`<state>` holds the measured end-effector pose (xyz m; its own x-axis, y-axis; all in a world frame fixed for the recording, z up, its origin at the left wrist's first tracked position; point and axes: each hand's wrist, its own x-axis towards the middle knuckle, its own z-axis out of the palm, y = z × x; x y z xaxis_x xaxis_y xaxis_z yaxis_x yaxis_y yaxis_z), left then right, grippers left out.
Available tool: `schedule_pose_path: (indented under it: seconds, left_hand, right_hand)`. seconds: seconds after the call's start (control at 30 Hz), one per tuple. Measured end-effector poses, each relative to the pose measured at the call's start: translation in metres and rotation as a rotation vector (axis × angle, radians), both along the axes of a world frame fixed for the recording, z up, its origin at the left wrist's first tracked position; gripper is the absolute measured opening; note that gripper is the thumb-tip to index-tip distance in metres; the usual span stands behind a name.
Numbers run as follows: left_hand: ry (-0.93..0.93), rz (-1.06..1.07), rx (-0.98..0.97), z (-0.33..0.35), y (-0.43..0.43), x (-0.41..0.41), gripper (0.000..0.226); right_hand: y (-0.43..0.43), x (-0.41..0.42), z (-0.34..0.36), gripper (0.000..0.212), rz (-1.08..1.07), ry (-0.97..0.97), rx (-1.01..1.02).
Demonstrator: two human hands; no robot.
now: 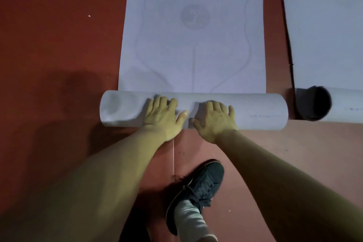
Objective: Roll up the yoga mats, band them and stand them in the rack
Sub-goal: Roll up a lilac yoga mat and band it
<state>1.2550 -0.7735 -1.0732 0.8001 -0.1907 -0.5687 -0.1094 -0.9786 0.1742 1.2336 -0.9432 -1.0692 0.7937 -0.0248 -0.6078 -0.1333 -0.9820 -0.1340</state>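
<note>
A matte red floor (49, 35) fills the left. On it lies a pale, smooth yoga mat (192, 45), its near end wound into a thick tube (259, 113) with a hollow round opening at the left. The left hand (163, 113) rests flat on the tube, fingers spread and gripping nothing; the right hand (215, 119) lies just beside it, likewise flat and released. Below them is a dark laced shoe (198, 186). A thin black cord (288, 35) runs beside a second mat (324, 15), also partly rolled.

Pale lavender mat (193, 45), red floor (59, 35)
</note>
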Motion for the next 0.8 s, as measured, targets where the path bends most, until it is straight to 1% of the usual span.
schedule_pose_path:
  seconds: [0.1, 0.2, 0.37, 0.43, 0.5, 0.6, 0.7, 0.8]
  left_hand:
    - [0.029, -0.036, 0.018, 0.007, 0.001, -0.034, 0.063]
    - [0.091, -0.082, 0.101, 0.006, 0.007, -0.066, 0.064]
    - [0.078, -0.099, 0.075, -0.008, 0.002, -0.113, 0.068]
    - [0.115, -0.091, 0.098, -0.008, -0.002, -0.135, 0.073]
    - [0.158, -0.063, 0.121, -0.008, -0.004, -0.162, 0.069]
    - [0.13, -0.021, 0.099, -0.014, -0.009, -0.192, 0.058]
    - [0.089, 0.003, 0.064, -0.026, -0.017, -0.227, 0.055]
    - [-0.002, -0.015, 0.092, -0.045, -0.021, -0.27, 0.057]
  right_hand:
    - [0.003, -0.04, 0.001, 0.075, -0.033, 0.022, -0.034]
    - [0.009, -0.082, -0.003, 0.071, -0.019, 0.02, -0.067]
    - [0.008, -0.129, -0.022, 0.075, 0.004, -0.025, -0.011]
    - [0.005, -0.145, -0.029, 0.075, -0.005, -0.018, -0.019]
    - [0.004, -0.169, -0.036, 0.069, 0.044, -0.028, -0.039]
    - [-0.001, -0.201, -0.044, 0.058, 0.059, -0.076, 0.049]
    - [-0.009, -0.235, -0.054, 0.061, 0.124, -0.052, 0.075]
    - [-0.017, -0.27, -0.07, 0.063, 0.189, -0.08, 0.079]
